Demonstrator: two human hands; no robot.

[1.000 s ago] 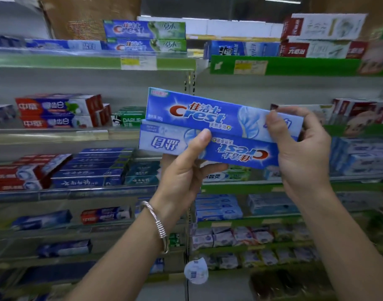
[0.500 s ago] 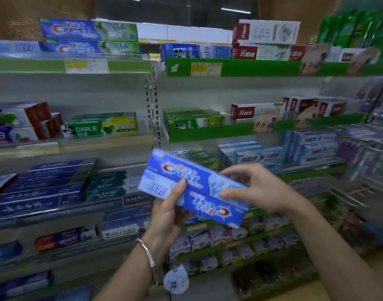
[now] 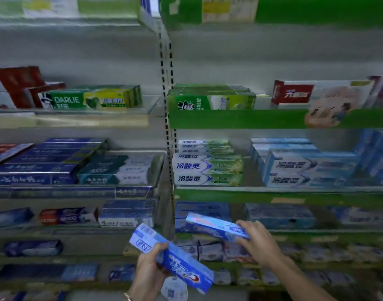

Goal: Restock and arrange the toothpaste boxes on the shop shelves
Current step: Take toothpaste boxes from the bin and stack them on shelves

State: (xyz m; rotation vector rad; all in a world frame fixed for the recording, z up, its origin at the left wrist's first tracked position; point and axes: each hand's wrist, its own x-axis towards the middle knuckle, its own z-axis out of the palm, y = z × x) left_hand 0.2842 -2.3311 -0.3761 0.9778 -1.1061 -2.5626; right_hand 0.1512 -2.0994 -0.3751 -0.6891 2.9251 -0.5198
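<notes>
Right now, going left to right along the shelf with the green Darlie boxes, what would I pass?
Dark red boxes → green and yellow Darlie box → shelf post → green Darlie stack → red and white box.

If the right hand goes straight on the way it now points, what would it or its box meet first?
Probably the stack of blue boxes on the shelf: the box held by the right hand points its far end at them. Depth is unclear.
</notes>
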